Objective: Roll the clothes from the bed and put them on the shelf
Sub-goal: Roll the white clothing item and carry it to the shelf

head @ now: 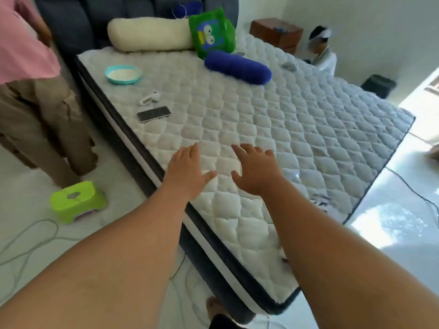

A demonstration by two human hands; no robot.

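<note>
The bed (pixel 297 129) is a bare white quilted mattress with a dark border. My left hand (pixel 187 172) and my right hand (pixel 256 172) are both stretched out over its near part, palms down, fingers spread, holding nothing. A small bit of dark and white cloth (pixel 320 201) shows just right of my right forearm, mostly hidden by it. No shelf is in view.
On the mattress lie a phone (pixel 154 114), an earbud case (pixel 148 98), a teal bowl (pixel 123 74), a cream bolster (pixel 149 34), a green cushion (pixel 212 32) and a blue bolster (pixel 237 67). A person (pixel 35 110) stands at left beside a green stool (pixel 77 201). Another person (pixel 323 51) sits by a wooden nightstand (pixel 276 32). Cables cross the floor.
</note>
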